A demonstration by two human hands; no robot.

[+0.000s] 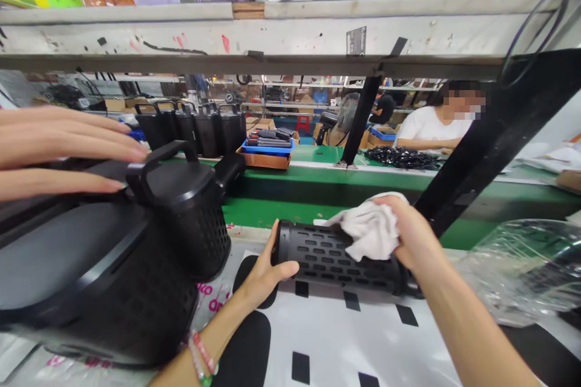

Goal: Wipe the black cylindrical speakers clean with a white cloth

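A black cylindrical speaker housing (320, 254) with rows of slots lies on its side on the white worktop. My left hand (267, 266), wearing a beaded bracelet, grips its left end, thumb across the front. Bunched in my right hand (406, 227) is a white cloth (374, 230), pressed against the top right of the housing. Larger black speakers with carry handles (177, 199) stand to the left of my left arm. Over them is another person's hand (68, 151), fingers stretched out and slightly blurred.
Clear plastic bags (521, 266) lie at the right. Behind the worktop runs a green conveyor (258, 205), with a blue tray (267, 148) of dark parts and a black cable pile (402, 157). A slanted black post (490, 133) and a loaded overhead shelf (295, 33) frame the space. Someone sits opposite.
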